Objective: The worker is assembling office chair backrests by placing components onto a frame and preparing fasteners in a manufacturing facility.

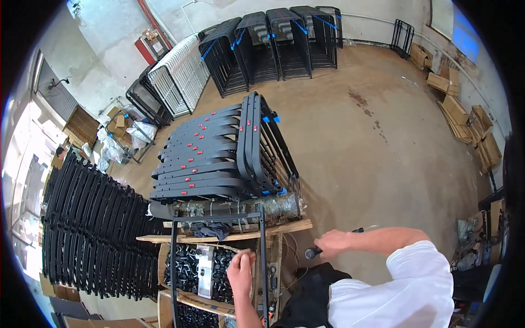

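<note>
My right hand (pixel 331 244) is wrapped round a black, stick-shaped tool (pixel 312 253). Its rounded end sticks out on the left of the fist, and its thinner end shows on the right; the exact kind is unclear. My left hand (pixel 240 270) is closed, fingertips together, above the right side of an open cardboard box (pixel 163 262). Whatever its fingers hold, if anything, is too small to make out. Small black parts (pixel 184 266) with shiny metal stems fill the box, and a pale rectangular case (pixel 205 271) lies on them. A dark metal frame (pixel 262 229) stands over the box.
Ahead, grey panels (pixel 202 150) with red marks stand stacked beside black tube frames (pixel 279 147). A wooden board (pixel 290 226) and a wrapped roll (pixel 284 206) lie before them. Black slatted parts (pixel 93 235) are piled left. Folded frames (pixel 254 49) line the back wall; cartons (pixel 451 112) line the right.
</note>
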{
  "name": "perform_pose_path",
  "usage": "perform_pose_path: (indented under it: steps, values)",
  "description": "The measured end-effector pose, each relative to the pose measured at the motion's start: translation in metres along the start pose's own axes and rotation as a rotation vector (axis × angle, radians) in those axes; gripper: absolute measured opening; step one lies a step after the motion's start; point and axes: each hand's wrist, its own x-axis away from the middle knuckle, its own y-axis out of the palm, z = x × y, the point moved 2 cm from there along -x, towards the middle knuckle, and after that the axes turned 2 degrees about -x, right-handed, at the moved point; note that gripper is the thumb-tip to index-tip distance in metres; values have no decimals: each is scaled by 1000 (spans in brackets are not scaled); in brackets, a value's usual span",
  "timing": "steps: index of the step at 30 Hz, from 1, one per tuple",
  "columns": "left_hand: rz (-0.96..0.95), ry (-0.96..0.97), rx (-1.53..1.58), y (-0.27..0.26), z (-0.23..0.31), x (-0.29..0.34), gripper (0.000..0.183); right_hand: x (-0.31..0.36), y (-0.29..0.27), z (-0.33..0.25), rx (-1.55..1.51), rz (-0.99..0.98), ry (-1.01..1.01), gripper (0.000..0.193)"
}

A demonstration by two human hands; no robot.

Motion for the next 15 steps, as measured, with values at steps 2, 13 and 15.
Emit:
perform_pose_path:
  steps: [2, 13, 15]
  values:
    - [-65, 26, -16, 10, 8, -18, 31, 4, -13, -2, -21, 7, 29, 34]
    - [-395, 183, 123, 87, 117, -81, 47, 11, -190, -103, -32, 195, -92, 34]
    - [-488, 209, 245, 92, 125, -83, 55, -1, -205, -109, -37, 290, -144, 34]
